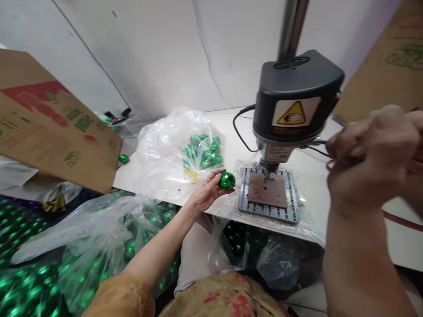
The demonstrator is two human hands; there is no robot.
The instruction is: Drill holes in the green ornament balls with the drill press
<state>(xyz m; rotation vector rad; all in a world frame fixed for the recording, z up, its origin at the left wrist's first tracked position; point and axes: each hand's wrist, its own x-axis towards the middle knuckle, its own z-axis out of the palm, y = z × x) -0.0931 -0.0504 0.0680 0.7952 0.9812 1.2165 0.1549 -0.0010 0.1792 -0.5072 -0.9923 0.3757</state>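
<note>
My left hand (208,191) grips a shiny green faceted bauble (228,181) between thumb and fingers, just left of the drill press base. My right hand (373,149) is raised at the right, its fingers closed around the feed lever (320,141) of the black drill press (297,99); most of the lever is hidden by the hand. Below the drill chuck (269,165) lies a brown square board (259,193) with a small dark hole and scattered shavings. It rests on the slotted metal base plate (269,214).
A clear plastic bag (158,141) of green baubles, with a yellow tie, lies on the white table (231,125). Cardboard boxes stand at left (56,119) and right (383,75). Bags full of green baubles (29,281) fill the floor at left. A black cable (238,127) hangs behind the drill.
</note>
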